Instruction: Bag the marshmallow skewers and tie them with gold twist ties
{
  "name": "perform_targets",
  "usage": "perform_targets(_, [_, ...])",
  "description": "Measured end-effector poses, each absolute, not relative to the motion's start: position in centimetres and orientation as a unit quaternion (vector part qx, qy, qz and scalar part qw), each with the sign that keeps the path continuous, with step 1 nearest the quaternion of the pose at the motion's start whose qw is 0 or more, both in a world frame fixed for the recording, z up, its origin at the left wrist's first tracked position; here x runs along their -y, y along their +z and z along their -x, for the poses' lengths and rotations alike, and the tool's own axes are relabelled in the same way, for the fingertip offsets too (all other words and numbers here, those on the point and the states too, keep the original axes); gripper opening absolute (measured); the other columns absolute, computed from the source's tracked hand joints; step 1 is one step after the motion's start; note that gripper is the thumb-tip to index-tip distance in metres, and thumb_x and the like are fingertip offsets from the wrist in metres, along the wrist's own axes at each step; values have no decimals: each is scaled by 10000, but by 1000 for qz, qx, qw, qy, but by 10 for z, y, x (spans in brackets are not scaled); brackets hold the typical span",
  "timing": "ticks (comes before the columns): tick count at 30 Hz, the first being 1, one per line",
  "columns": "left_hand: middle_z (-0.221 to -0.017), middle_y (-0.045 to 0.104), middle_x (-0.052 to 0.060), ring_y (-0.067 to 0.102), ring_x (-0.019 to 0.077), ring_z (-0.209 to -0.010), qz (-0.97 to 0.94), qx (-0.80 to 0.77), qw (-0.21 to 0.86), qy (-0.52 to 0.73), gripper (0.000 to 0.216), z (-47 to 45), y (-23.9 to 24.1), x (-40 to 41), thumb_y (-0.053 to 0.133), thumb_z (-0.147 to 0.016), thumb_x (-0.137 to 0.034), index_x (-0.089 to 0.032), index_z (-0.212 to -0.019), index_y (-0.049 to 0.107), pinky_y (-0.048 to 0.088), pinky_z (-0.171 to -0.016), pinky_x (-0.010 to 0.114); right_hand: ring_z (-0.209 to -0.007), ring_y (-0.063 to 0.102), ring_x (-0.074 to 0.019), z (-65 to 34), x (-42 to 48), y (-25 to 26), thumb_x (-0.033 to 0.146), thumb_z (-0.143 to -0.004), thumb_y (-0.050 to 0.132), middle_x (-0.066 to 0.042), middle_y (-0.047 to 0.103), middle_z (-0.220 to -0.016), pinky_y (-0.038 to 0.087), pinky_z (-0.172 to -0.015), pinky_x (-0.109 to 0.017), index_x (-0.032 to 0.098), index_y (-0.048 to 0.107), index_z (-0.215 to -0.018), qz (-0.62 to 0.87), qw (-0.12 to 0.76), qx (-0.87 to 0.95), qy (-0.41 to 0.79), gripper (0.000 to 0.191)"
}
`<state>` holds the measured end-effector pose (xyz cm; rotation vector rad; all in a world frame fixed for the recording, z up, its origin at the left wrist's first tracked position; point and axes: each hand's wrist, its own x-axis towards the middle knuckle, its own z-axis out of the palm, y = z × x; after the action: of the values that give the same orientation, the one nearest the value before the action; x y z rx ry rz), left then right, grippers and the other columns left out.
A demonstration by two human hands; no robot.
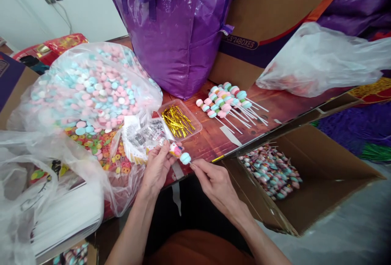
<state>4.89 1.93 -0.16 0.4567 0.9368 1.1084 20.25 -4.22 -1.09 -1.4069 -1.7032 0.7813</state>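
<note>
At the near edge of the worktop (214, 138), the left hand (157, 167) and right hand (214, 179) meet on a candy skewer (185, 158). The left grip is closed round its pink end, and the right grip pinches it just beside the blue candy. Just beyond lies a tray of gold ties (177, 120). An open carton (320, 167) stands to the right. Farther off are loose skewers (226, 102), a clear candy bag (91, 89) on the left, and farthest, a purple bag (177, 32).

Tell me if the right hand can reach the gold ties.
Likely yes: the ties lie in an open tray just beyond the right hand, nothing between, though that hand pinches a candy stick.
</note>
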Motion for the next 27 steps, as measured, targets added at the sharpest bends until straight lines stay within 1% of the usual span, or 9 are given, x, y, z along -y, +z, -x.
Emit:
perform_targets(3, [-866, 776, 102, 739, 223, -837, -207, -419, 727, 503, 375, -49, -2, -19, 865, -680, -431, -126, -843, 719, 570, -851, 359, -601, 494, -115, -209, 46, -10, 284, -1008, 470, 4, 589, -690, 400, -628, -226, 189, 609, -783, 562, 397, 647, 328, 281])
perform_targets(6, [-887, 778, 106, 737, 225, -878, -210, -414, 732, 498, 356, -55, -5, -14, 839, -713, -442, -132, -837, 717, 562, -867, 355, -576, 429, -104, -208, 45, -10, 288, -1005, 467, 28, 508, -655, 371, -608, -233, 185, 592, -771, 564, 404, 632, 345, 284])
perform_targets(9, [-861, 777, 100, 740, 225, -865, -212, -414, 737, 490, 375, -60, -6, -11, 844, -702, -460, -135, -838, 716, 563, -850, 345, -568, 368, -99, -204, 40, -9, 314, -994, 475, 44, 430, -631, 328, -575, -241, 185, 559, -731, 561, 398, 610, 393, 304])
perform_targets(11, [-854, 779, 99, 745, 229, -855, -209, -414, 740, 487, 387, -59, -6, -10, 847, -696, -466, -134, -846, 716, 566, -828, 336, -561, 363, -98, -200, 38, -7, 349, -980, 489, 49, 415, -609, 308, -547, -238, 186, 541, -702, 551, 402, 568, 460, 326])
perform_targets(13, [-868, 782, 99, 747, 234, -875, -199, -406, 741, 496, 386, -58, -6, -11, 840, -706, -470, -138, -858, 716, 564, -808, 316, -519, 355, -90, -196, 37, -5, 388, -954, 519, 58, 415, -559, 276, -504, -232, 179, 569, -708, 527, 412, 505, 546, 326])
perform_targets(16, [-934, 787, 94, 746, 235, -935, -176, -387, 740, 521, 377, -56, -5, -13, 837, -715, -459, -151, -898, 718, 555, -790, 279, -421, 248, -62, -191, 38, -5, 442, -887, 608, 91, 363, -458, 167, -431, -221, 161, 624, -738, 470, 431, 377, 672, 318])
perform_targets(19, [-986, 786, 94, 745, 242, -960, -166, -382, 743, 523, 386, -58, -6, -13, 841, -710, -455, -159, -926, 720, 556, -773, 270, -371, 155, -29, -189, 38, -7, 454, -821, 698, 118, 328, -421, 93, -399, -210, 153, 627, -726, 416, 445, 259, 750, 324])
perform_targets(23, [-958, 783, 109, 742, 265, -972, -191, -396, 746, 501, 385, -62, -8, -10, 810, -734, -486, -148, -895, 723, 566, -743, 286, -348, 153, -14, -187, 32, -9, 441, -773, 751, 116, 351, -412, 90, -384, -203, 147, 628, -701, 408, 454, 223, 760, 327])
perform_targets(27, [-927, 782, 121, 741, 253, -943, -214, -401, 750, 480, 372, -64, -7, -8, 809, -742, -470, -129, -874, 734, 576, -775, 305, -366, 199, -39, -181, 27, -8, 462, -803, 700, 100, 362, -412, 119, -388, -211, 160, 613, -685, 471, 472, 283, 689, 336])
